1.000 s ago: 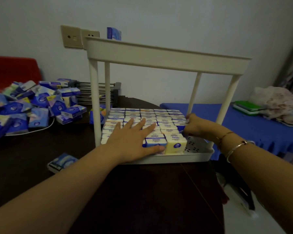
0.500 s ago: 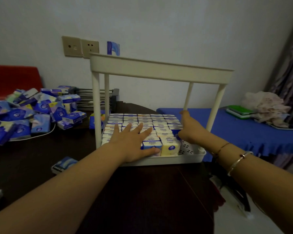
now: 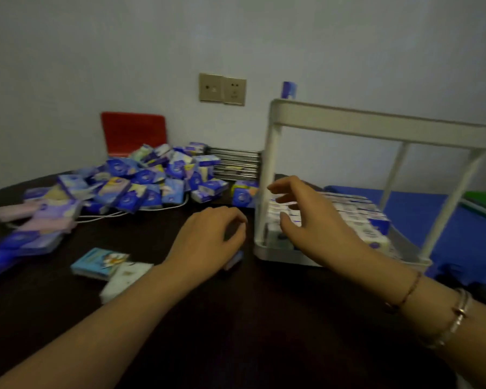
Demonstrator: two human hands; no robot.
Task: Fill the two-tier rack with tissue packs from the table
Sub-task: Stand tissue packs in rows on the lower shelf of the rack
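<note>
The white two-tier rack (image 3: 376, 130) stands on the dark table (image 3: 236, 318) at the right. Its lower tier (image 3: 286, 258) holds rows of tissue packs (image 3: 357, 217); one blue pack (image 3: 289, 89) shows above the upper tier's rim. A loose pile of blue tissue packs (image 3: 152, 181) lies at the back left. My right hand (image 3: 306, 217) hovers with spread fingers before the rack's left front post and holds nothing. My left hand (image 3: 208, 240) hangs over the table left of the rack, fingers loosely curled. A pack's corner (image 3: 233, 261) peeks out beneath it.
Two single packs (image 3: 98, 263) (image 3: 124, 279) lie near my left forearm. Pink and blue packs (image 3: 40, 217) and a white cable (image 3: 141, 211) are at the left. A red panel (image 3: 134, 133), wall sockets (image 3: 222, 88) and stacked metal racks (image 3: 236, 164) stand behind. A blue-covered surface (image 3: 421, 214) lies right.
Both hands have left the packs in the lower tier and moved left. The view has swung left, so the rack now sits at the right and the pile near the middle.
</note>
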